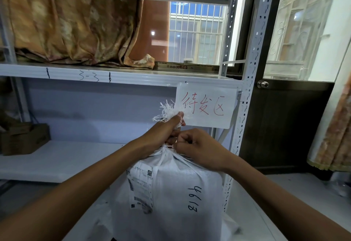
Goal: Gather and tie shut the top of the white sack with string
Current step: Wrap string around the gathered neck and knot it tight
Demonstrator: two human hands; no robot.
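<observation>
A white woven sack stands upright in front of me, with a shipping label and black handwritten digits on its side. Its top is bunched into a narrow neck. My left hand is clenched around that gathered neck, and the frayed white end sticks out above my fist. My right hand is closed just right of the neck, pinching a thin white string that shows as a short piece at the neck below my left fist. Where the string runs around the neck is hidden by my fingers.
A white metal shelving rack stands right behind the sack, with a paper sign in red writing hanging from its shelf edge. A brown cardboard box sits on the lower shelf at left. A dark door is at right.
</observation>
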